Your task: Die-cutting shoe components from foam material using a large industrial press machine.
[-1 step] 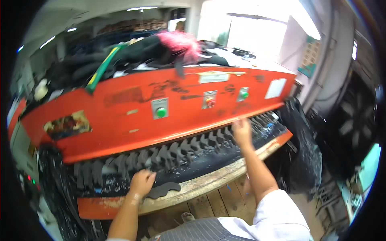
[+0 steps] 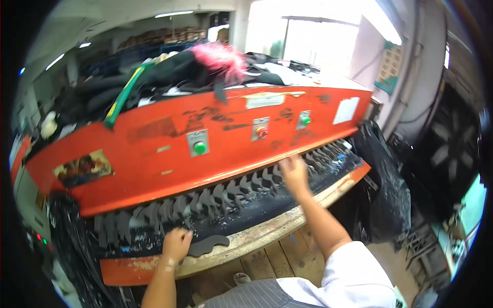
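Observation:
My right hand [image 2: 294, 177] reaches to the long row of dark grey, wavy cut pieces [image 2: 221, 194], its fingers bent down at the row under the red machine's lower edge. What is between its fingertips is hidden. My left hand [image 2: 177, 243] is curled closed by the front edge of the black bed [image 2: 221, 224], and its fingers hide anything inside. A single flat grey wavy piece [image 2: 209, 246] lies just right of it, across the bed's pale front edge [image 2: 257, 231]. Whether hand and piece touch is unclear.
The red machine body [image 2: 154, 172] carries two green buttons [image 2: 200, 148] and one red button [image 2: 262, 133]. Dark fabric and pink fluff [image 2: 221, 59] lie on top, beside a green-yellow strip [image 2: 123, 97]. Black plastic bags hang at the left [image 2: 77, 246] and right [image 2: 385, 190].
My right hand has moved a little left along the row. My left hand has shifted slightly down and left, still curled, while the loose piece stays in place. The whole view has shifted slightly.

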{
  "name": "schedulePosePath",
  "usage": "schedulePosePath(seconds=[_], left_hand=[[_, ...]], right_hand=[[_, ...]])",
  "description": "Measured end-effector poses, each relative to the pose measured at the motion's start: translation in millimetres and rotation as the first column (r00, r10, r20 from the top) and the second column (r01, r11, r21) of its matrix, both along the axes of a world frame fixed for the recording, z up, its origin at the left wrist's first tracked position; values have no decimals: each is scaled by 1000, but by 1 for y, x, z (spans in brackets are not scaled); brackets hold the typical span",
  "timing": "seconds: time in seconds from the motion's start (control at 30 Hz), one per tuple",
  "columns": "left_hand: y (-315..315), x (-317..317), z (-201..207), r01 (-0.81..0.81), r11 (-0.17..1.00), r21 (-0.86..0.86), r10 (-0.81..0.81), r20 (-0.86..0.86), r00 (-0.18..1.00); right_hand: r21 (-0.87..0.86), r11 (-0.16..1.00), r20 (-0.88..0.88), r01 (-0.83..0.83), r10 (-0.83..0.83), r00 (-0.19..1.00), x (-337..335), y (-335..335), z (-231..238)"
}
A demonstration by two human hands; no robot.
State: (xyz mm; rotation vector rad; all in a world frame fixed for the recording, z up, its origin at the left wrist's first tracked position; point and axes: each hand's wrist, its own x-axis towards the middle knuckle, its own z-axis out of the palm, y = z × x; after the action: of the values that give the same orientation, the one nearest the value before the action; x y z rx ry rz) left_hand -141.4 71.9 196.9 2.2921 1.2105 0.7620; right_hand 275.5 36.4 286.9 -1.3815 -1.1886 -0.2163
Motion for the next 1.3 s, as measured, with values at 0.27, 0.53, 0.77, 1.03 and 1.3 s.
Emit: schedulePosePath(seconds=[0.27,0.53,0.77,1.03,1.3], left_hand=[[-71,-37,1,-55,990,130,91,-294,951],[-106,-71,-6,-96,950,298,160,-197,967],[-115,-76,-36,-127,979,156,171,-309,936],[-115,-75,-50,-223,974,42,227,-246,942],[-100,-83,-45,-174,984,-29,164,-209,964]], right_hand=[[-681,517,168,-518,799,577,-256,-55,-51],[-832,538,340,-133,685,644,-259,-107,-82],[-815,568,418,110,448,790,-267,-139,-119],[-829,532,466,173,485,740,-276,-133,-132],[-862,497,414,99,577,704,-267,-122,-117]])
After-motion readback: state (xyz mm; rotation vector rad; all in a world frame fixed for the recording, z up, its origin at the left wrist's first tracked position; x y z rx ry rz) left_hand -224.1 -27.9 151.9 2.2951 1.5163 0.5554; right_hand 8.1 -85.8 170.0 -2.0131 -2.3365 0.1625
